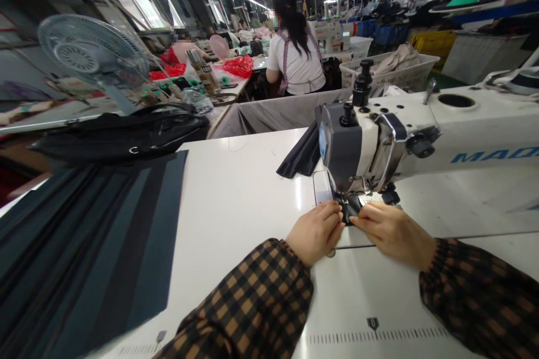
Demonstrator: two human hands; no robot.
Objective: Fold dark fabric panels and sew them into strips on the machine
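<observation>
My left hand (319, 229) pinches the left edge of a small black fabric piece (348, 211) at the needle area of a white sewing machine (379, 140). On the other side of that piece, my right hand (389, 231) has its fingers closed on the right edge. The fabric lies under the presser foot, and the machine head and my fingers hide part of it. Behind the needle, dark pleated fabric strips (300, 152) spread on the white table.
Dark fabric panels (138, 247) lie stacked on the left of the table (236, 224), with a black bag (122, 132) behind them. A fan (90, 53) stands farther back. Ahead sits a co-worker (297, 61), near a white basket (389, 70) holding beige cloth. A ruler scale (379, 335) marks the front edge.
</observation>
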